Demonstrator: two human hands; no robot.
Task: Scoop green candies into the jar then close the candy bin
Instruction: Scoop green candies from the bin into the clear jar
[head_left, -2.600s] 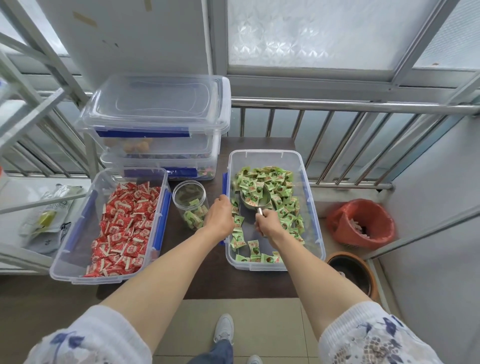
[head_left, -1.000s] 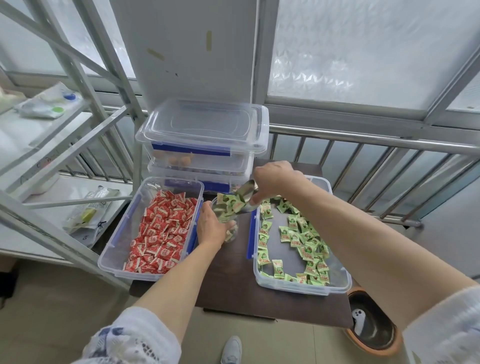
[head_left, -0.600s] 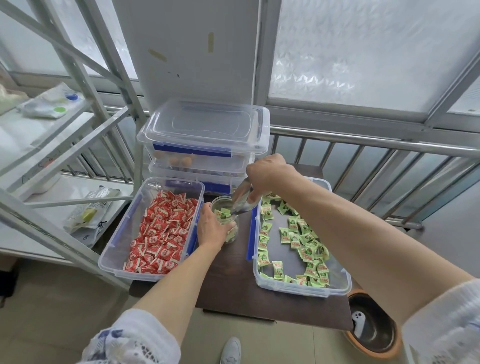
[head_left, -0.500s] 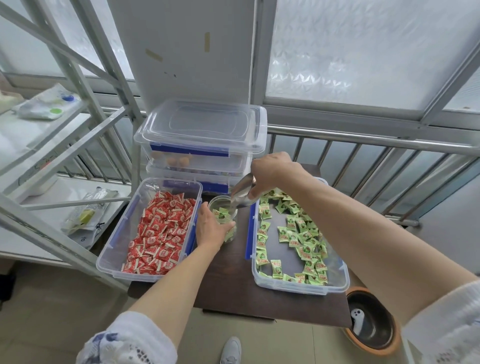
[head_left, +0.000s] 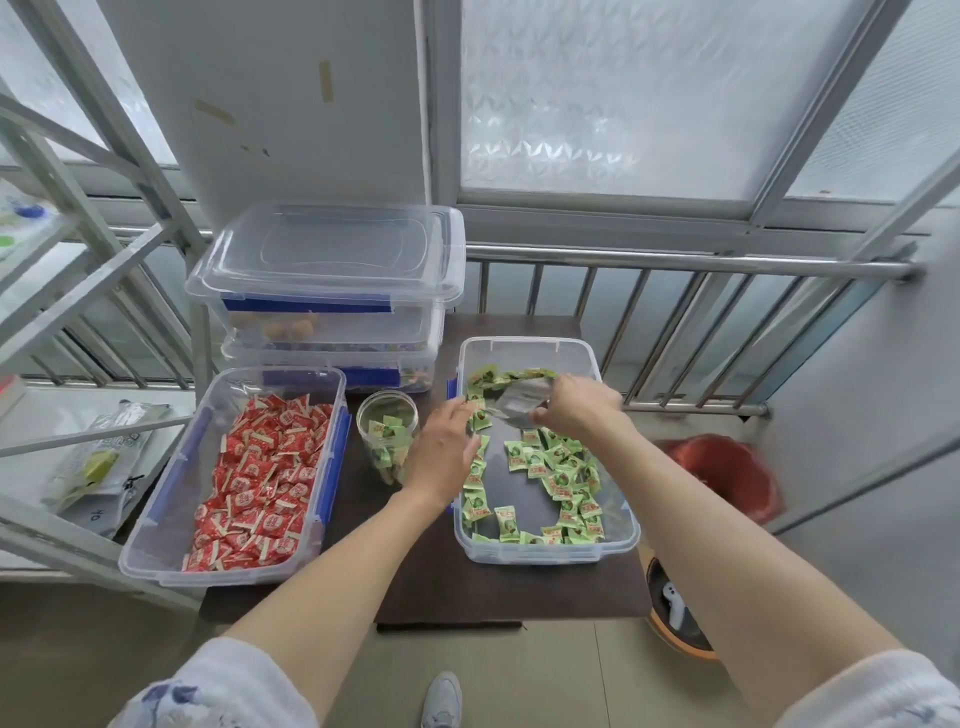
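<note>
An open clear bin (head_left: 621, 540) on the right of the dark table holds green wrapped candies (head_left: 558, 475). My right hand (head_left: 579, 408) grips a metal scoop (head_left: 517, 402), blurred, low over the far end of that bin among the candies. A clear jar (head_left: 387, 434) partly filled with green candies stands upright between the two bins. My left hand (head_left: 444, 452) hovers with fingers apart at the bin's left rim, just right of the jar and off it.
An open bin of red candies (head_left: 260, 467) sits at the left. Two closed, stacked clear bins (head_left: 332, 291) stand behind it. A metal railing (head_left: 675, 265) runs behind the table. A red basket (head_left: 727, 473) and a round pot (head_left: 675, 618) are on the floor at the right.
My right hand emptied the scoop into the jar and swung it back right into the green candy bin. My left hand let go of the jar and moved right.
</note>
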